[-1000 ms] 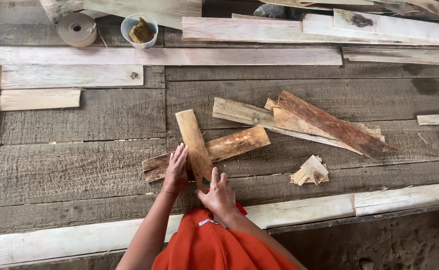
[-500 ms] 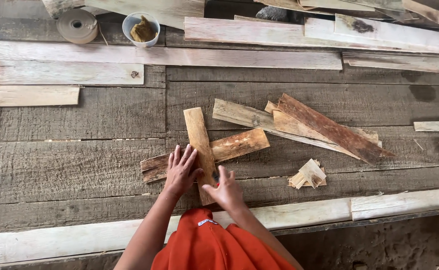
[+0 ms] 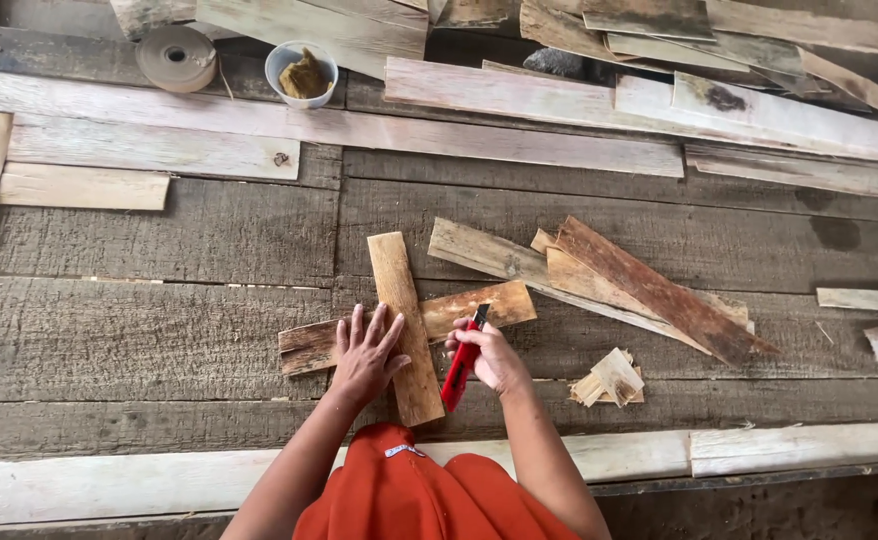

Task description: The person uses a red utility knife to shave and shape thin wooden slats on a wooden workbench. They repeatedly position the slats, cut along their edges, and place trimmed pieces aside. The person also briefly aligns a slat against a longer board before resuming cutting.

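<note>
Two thin wood strips lie crossed on the plank table. The upright strip rests over the slanted cross strip. My left hand lies flat with fingers spread on the crossing, pressing on both strips. My right hand grips a red utility knife, held just right of the upright strip's lower end, its dark tip pointing up toward the cross strip.
A loose pile of wood strips lies to the right, small offcuts below it. A tape roll and a white cup with brown stuff in it stand at the back left. Pale boards lie along the left and back.
My right hand left the upright strip's lower end and now holds the red knife to its right. My left hand stayed flat on the crossing. The view shifted slightly.
</note>
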